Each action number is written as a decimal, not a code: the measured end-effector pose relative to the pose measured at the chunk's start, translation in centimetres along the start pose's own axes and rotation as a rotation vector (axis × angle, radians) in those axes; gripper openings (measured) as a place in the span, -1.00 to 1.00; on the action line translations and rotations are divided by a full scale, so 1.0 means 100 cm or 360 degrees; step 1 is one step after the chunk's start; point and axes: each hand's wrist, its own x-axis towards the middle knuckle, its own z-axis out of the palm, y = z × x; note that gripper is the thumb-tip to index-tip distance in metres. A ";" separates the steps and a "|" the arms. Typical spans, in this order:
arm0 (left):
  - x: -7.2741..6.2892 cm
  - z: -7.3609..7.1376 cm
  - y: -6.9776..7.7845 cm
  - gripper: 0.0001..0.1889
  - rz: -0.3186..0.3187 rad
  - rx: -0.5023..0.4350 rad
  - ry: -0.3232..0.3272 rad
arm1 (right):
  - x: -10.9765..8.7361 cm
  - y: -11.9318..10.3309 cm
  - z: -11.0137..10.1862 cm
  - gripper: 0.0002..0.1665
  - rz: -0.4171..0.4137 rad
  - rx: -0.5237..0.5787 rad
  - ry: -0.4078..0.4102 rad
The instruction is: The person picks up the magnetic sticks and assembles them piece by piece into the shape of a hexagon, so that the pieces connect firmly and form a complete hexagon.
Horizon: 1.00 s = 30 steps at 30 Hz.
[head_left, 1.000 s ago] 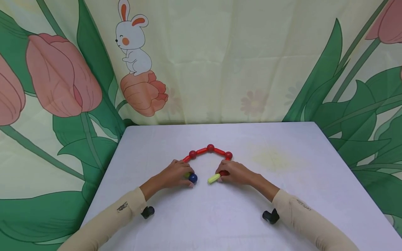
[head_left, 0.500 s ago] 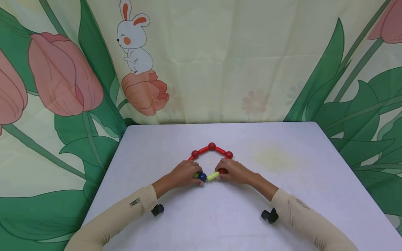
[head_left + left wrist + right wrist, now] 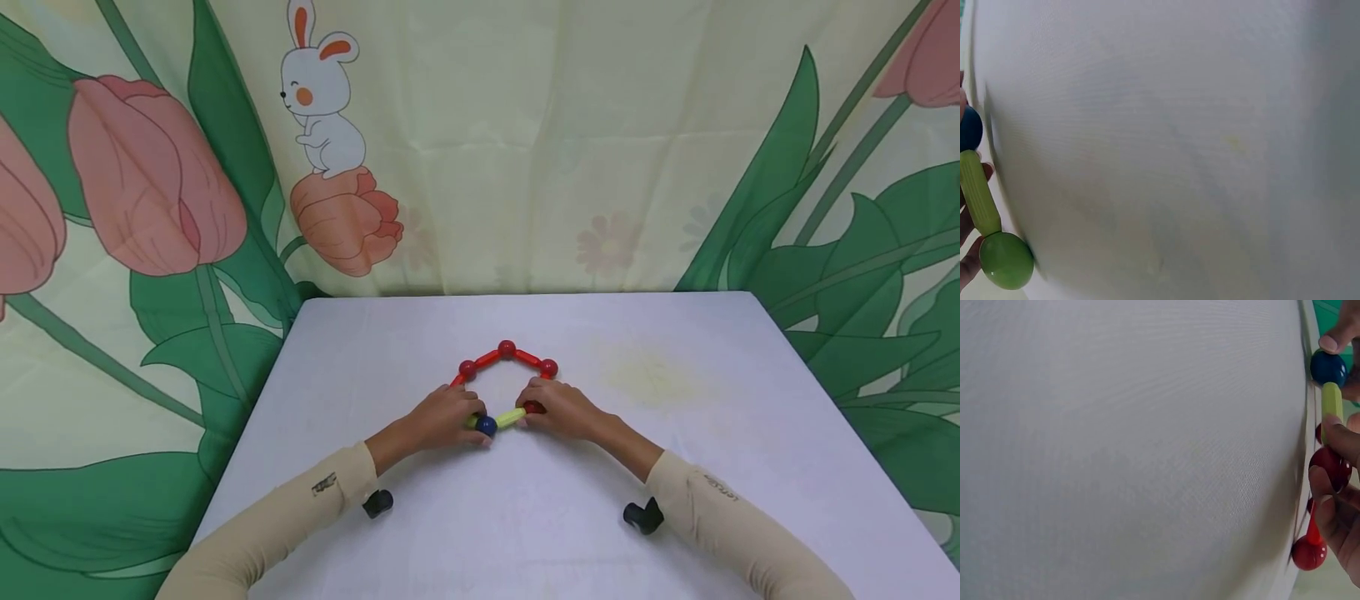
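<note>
A ring of balls and rods stands on the table, with several red balls along the back, such as the far red ball (image 3: 506, 348), joined by red rods (image 3: 487, 358). My left hand (image 3: 442, 417) grips the ring's left front, its thumb on the blue ball (image 3: 486, 427). In the left wrist view a light green rod (image 3: 980, 194) joins that ball to a green ball (image 3: 1007, 260) at my fingers. My right hand (image 3: 562, 411) pinches the dark red ball (image 3: 1330, 467). From it a yellow-green rod (image 3: 512, 417) reaches the blue ball, end touching. Fingers hide the ring's sides.
The white-covered table (image 3: 660, 483) extends around both hands. Behind its far edge hangs a cloth backdrop (image 3: 480, 167) printed with tulips and a rabbit. A black wrist camera (image 3: 378, 502) sits under the left sleeve, another black camera (image 3: 643, 517) under the right.
My left hand has moved right with the blue ball, closing the gap to the yellow-green rod's end. The red back part shifted slightly right. My right hand has hardly moved.
</note>
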 end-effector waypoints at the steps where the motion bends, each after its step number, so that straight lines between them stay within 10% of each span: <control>1: 0.000 0.000 0.000 -0.42 -0.0001 -0.0002 -0.0003 | 0.000 0.000 0.000 -0.69 0.0003 0.0002 0.0003; 13: 0.001 -0.002 0.002 -0.38 0.0078 0.0035 -0.0019 | -0.009 0.010 -0.002 -0.64 -0.0050 0.0011 -0.0029; 23: -0.019 -0.030 -0.051 -0.37 -0.0359 -0.0256 -0.0150 | -0.020 0.027 -0.011 -0.62 -0.0107 0.0161 0.0222; 30: -0.024 -0.015 -0.065 -0.39 -0.0340 -0.0454 -0.0336 | -0.018 0.027 -0.012 -0.45 0.0139 0.0155 0.0140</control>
